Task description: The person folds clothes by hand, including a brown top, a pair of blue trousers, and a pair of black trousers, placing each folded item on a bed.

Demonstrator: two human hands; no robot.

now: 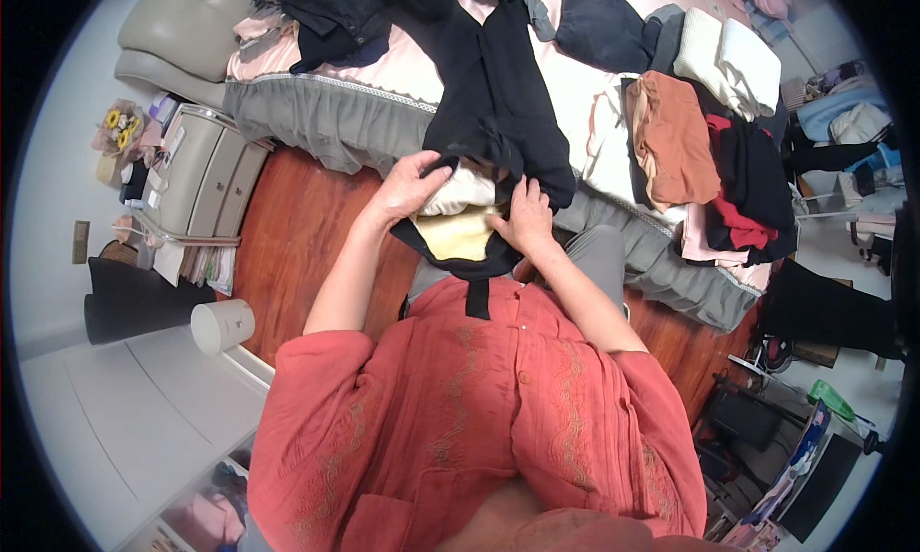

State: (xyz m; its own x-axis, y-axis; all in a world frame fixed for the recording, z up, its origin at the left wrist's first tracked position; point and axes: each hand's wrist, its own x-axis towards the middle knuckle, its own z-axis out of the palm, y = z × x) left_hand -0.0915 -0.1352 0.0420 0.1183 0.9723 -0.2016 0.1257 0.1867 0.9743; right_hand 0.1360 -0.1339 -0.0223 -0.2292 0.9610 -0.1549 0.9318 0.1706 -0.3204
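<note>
Reddish wood floor [297, 217], pale wall [62, 183], grey-skirted bed [321, 121], beige nightstand [209, 183]

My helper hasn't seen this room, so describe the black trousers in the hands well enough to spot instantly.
Find the bed with the gray skirt across the top. At its near edge, the left hand and right hand hold black trousers, legs stretching over it. Pale yellow and white cloth in their opening sets them apart from the dark clothes at left.
</note>
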